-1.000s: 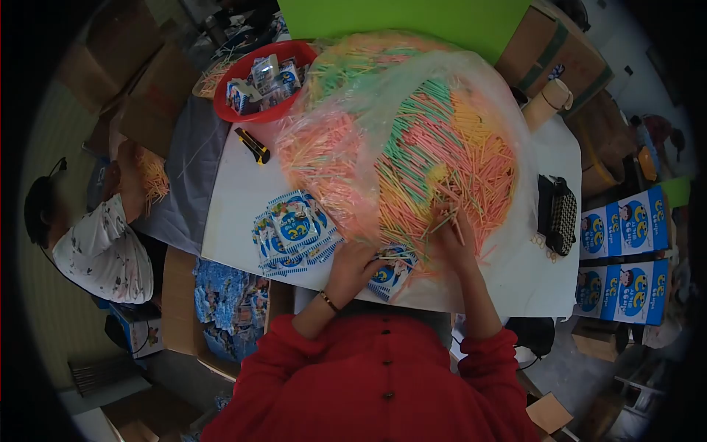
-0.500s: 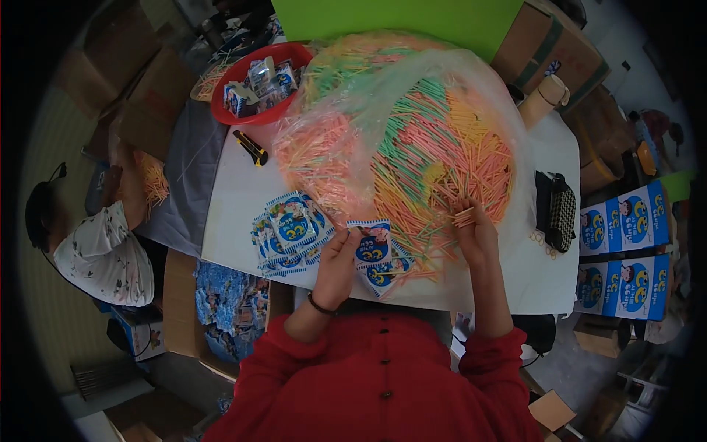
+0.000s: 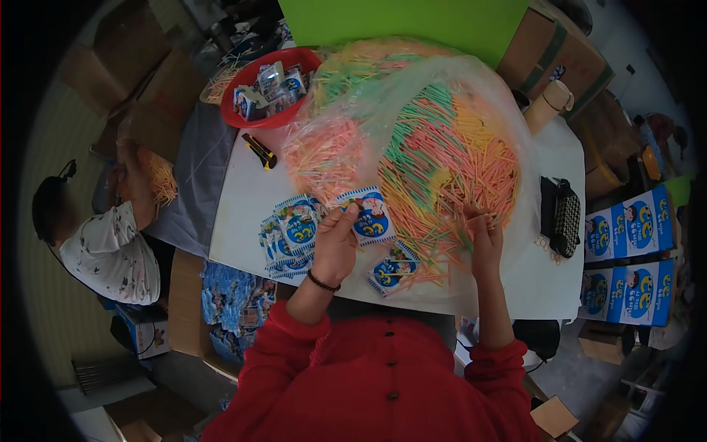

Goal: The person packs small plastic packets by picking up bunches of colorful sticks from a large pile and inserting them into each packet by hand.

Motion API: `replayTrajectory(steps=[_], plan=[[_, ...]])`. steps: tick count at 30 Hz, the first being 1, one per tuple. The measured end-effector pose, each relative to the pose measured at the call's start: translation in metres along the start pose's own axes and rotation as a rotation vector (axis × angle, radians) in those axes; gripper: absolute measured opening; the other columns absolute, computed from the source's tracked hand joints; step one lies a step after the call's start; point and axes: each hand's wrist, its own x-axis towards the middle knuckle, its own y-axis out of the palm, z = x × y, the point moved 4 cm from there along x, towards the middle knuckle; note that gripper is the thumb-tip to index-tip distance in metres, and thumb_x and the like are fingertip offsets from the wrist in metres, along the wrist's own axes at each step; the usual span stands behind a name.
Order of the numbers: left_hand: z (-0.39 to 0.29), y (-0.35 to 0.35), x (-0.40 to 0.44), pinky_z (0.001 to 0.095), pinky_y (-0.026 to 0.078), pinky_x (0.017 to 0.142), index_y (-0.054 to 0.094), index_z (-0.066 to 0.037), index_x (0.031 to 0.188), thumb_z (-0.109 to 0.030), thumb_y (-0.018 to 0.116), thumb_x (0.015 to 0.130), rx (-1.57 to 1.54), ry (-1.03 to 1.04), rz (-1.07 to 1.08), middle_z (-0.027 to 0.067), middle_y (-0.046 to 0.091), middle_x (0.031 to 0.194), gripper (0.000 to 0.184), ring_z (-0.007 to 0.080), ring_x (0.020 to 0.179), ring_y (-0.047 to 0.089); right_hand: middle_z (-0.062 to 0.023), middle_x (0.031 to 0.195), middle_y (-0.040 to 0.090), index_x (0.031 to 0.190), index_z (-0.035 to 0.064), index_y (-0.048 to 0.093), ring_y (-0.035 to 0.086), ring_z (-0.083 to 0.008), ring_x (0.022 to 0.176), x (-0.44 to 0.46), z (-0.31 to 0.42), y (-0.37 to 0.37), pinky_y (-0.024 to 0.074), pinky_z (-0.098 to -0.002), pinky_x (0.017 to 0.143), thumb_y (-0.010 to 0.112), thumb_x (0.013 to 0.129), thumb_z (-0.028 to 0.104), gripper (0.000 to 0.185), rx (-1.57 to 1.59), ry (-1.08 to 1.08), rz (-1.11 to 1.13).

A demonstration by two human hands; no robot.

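- Gripping a packet (image 3: 374, 219) at one edge in left hand (image 3: 336, 239), thumb on top, above the table (image 3: 239, 214), near more packets (image 3: 294, 225).
- Pinching a few sticks (image 3: 482, 215) in right hand (image 3: 484, 237), fingers narrow, at the near edge of the heap (image 3: 427, 147).

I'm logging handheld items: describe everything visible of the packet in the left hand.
The packet is flat and roughly square, printed blue and white, with striped edging and a large blue emblem with yellow marks. It looks like thin plastic film. The left hand grips its left side, thumb on top, holding it slightly tilted beside the colored sticks. Whether it is open or sealed, I can't tell.
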Motion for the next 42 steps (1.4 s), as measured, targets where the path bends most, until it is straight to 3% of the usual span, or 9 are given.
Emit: replayTrajectory(steps=[5,9,10,14,18,26,29,38,42], plan=[[0.048,0.001,-0.021,0.0372,0.054,0.087,0.059,-0.003,0.113,-0.019,0.052,0.098,-0.064,-0.355,-0.009,0.0072,0.063,0.113,0.023,0.0193,0.101,0.063,-0.0064,0.101,0.061,0.107,0.0066,0.052,0.058,-0.0142,0.096,-0.03,0.015,0.043,0.0448,-0.0301,0.087,0.047,0.1,0.015,0.012,0.552,0.221,0.123],[0.073,0.006,-0.035,0.036,0.055,0.084,0.059,0.0,0.113,-0.019,0.053,0.098,-0.009,-0.479,0.011,0.0078,0.065,0.107,0.025,0.0191,0.097,0.065,-0.0067,0.101,0.06,0.109,0.0061,0.052,0.058,-0.0151,0.096,-0.046,0.018,0.067,0.0428,-0.0298,0.09,0.048,0.099,0.012,0.012,0.619,0.288,0.229],[0.075,0.005,-0.037,0.0346,0.056,0.082,0.06,0.001,0.113,-0.017,0.054,0.097,0.044,-0.492,0.018,0.0078,0.066,0.105,0.025,0.0181,0.095,0.065,-0.0074,0.103,0.06,0.108,0.0053,0.053,0.058,-0.0158,0.096,-0.042,0.02,0.063,0.0431,-0.0298,0.09,0.048,0.099,0.009,0.012,0.399,0.104,0.225],[0.068,-0.003,-0.038,0.0272,0.055,0.075,0.065,0.0,0.108,-0.013,0.06,0.094,0.201,-0.428,0.022,0.0055,0.069,0.095,0.02,0.0136,0.081,0.067,-0.0063,0.106,0.057,0.108,0.0036,0.052,0.056,-0.0148,0.105,-0.025,0.008,0.039,0.0424,-0.028,0.091,0.047,0.096,0.002,0.013,-0.359,-0.256,0.189],[0.067,-0.012,-0.032,0.0276,0.055,0.078,0.065,0.003,0.109,-0.008,0.059,0.093,0.233,-0.354,0.052,0.007,0.069,0.099,0.02,0.0145,0.087,0.066,-0.0078,0.107,0.058,0.108,0.0021,0.052,0.057,-0.0168,0.106,-0.017,-0.024,0.02,0.0423,-0.0288,0.093,0.046,0.096,0.001,0.013,-0.393,-0.121,0.311],[0.056,0.003,-0.035,0.0216,0.05,0.068,0.067,0.002,0.102,-0.003,0.063,0.089,0.663,-0.13,0.271,0.0031,0.069,0.086,0.015,0.0052,0.076,0.061,-0.0171,0.111,0.064,0.104,0.0062,0.049,0.058,-0.0242,0.11,-0.034,0.038,0.046,0.043,-0.0384,0.097,0.041,0.102,0.021,0.017,0.341,0.08,0.25],[0.054,0.009,-0.035,0.0212,0.049,0.066,0.067,0.001,0.104,-0.002,0.063,0.088,0.749,-0.067,0.353,0.0031,0.068,0.084,0.017,0.0049,0.075,0.06,-0.0148,0.108,0.065,0.102,0.0081,0.046,0.048,-0.0263,0.126,-0.042,0.059,0.066,0.032,-0.0421,0.107,0.037,0.103,0.022,0.016,0.272,0.029,0.382],[0.051,0.011,-0.041,0.0216,0.048,0.068,0.066,-0.001,0.111,-0.001,0.063,0.086,0.795,-0.003,0.357,0.0039,0.068,0.089,0.025,0.0064,0.078,0.06,-0.0157,0.108,0.066,0.102,0.0052,0.047,0.038,-0.0259,0.134,-0.049,0.046,0.084,0.029,-0.0423,0.108,0.039,0.102,0.019,0.016,-0.243,-0.18,0.562],[0.05,0.016,-0.042,0.0217,0.048,0.068,0.066,-0.001,0.112,-0.001,0.063,0.086,0.727,0.015,0.346,0.0037,0.068,0.089,0.026,0.0073,0.078,0.06,-0.0156,0.109,0.066,0.102,0.0049,0.048,0.039,-0.0264,0.133,-0.055,0.049,0.086,0.0297,-0.0418,0.108,0.039,0.102,0.02,0.017,-0.077,-0.101,0.533]])
